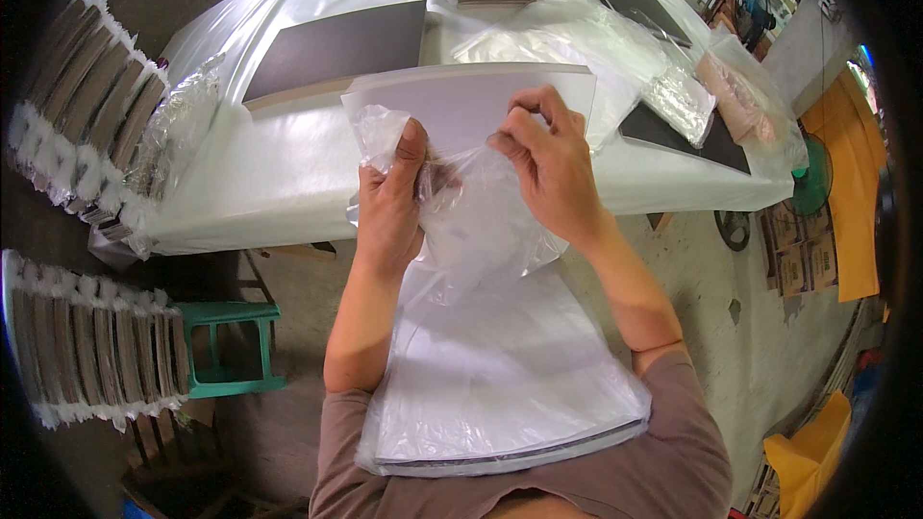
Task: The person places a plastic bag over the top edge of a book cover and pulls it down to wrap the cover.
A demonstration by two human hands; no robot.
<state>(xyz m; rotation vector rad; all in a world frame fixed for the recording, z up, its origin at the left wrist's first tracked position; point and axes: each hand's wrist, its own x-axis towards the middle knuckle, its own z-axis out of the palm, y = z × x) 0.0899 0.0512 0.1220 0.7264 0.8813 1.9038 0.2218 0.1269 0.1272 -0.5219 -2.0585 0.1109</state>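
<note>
A clear plastic bag [490, 231] is bunched up between my two hands. My left hand [389, 197] is closed around its gathered upper part, thumb pointing up. The fingers of my right hand [553, 159] pinch the film a short way to the right, pulling it into creases. Below, the same film appears to run down over a flat white slab [500, 365] with a dark lower edge, which leans against my chest. Just behind my hands, a thick white slab [461, 101] rests at the near side of the table.
The table [240, 168] has a white plastic cover. On it lie a dark panel [346, 43], a heap of clear film [596, 48] and another dark panel [673, 135]. Wrapped stacks [91, 86] stand at the left, with more [96, 346] beside a green stool [231, 341].
</note>
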